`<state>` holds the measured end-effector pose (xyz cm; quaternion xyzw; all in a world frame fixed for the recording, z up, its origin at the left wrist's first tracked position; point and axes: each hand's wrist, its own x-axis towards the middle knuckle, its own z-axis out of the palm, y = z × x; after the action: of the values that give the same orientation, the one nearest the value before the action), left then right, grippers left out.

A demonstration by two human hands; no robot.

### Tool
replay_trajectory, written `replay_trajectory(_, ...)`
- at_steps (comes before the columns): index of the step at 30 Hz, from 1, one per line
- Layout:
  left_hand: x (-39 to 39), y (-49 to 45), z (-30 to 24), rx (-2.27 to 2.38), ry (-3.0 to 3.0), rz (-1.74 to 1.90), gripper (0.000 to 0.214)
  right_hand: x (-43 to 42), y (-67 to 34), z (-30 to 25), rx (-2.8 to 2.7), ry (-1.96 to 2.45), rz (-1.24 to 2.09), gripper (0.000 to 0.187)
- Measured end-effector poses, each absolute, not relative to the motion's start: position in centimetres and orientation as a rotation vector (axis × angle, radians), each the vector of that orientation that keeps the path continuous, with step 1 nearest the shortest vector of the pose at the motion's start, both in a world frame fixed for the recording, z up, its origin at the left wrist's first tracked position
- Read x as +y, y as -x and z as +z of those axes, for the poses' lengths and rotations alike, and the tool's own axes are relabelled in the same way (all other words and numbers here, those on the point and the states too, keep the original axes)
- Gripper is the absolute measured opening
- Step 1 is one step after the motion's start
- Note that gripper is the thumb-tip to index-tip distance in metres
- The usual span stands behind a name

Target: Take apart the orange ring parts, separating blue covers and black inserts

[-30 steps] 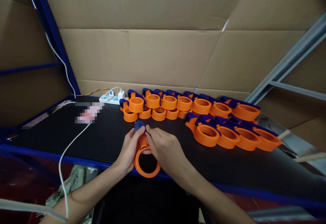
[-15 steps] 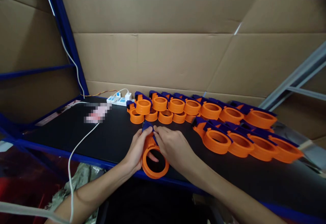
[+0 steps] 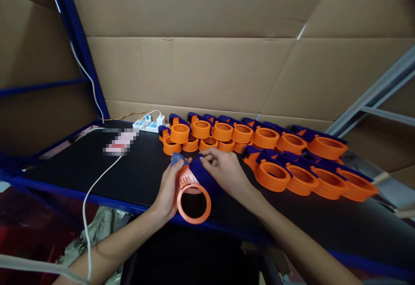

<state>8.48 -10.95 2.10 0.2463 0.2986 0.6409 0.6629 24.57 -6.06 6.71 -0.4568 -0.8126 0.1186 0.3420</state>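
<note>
Right hand (image 3: 223, 166) has shifted right, fingers curled by the blue flap (image 3: 201, 173), pinch unclear, while left hand (image 3: 167, 190) grips the dispenser (image 3: 186, 182), lower centre of frame, likely light, stiff plastic, best held by its neck (image 3: 184, 173).

Orange ring-ended dispenser (image 3: 186, 176), dark-blue flap (image 3: 201, 173) splayed right, in left hand (image 3: 167, 191)

Stacked dispensers (image 3: 222, 137) stand behind the held dispenser (image 3: 186, 180).
</note>
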Motion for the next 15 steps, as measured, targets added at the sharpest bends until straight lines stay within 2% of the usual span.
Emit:
replay_trajectory(5,-12.3,-7.7,2.0,0.578,-0.552,1.596,0.041,-2.9,-25.3,5.2,-2.001,1.374,0.542,0.022)
replay_trajectory(9,-14.6,-8.2,2.2,0.339,-0.700,1.241,0.055,-2.2,-23.0,2.9,-2.064,1.340,0.678,0.024)
replay_trajectory(12,-16.2,-9.0,2.5,0.272,-0.723,1.122,0.064,-2.3,-19.6,1.6,-2.132,1.301,0.737,0.026)
replay_trajectory(15,-16.7,-9.3,2.4,0.259,-0.761,1.049,0.069,-2.6,-16.7,1.8,-2.208,1.224,0.694,0.036)
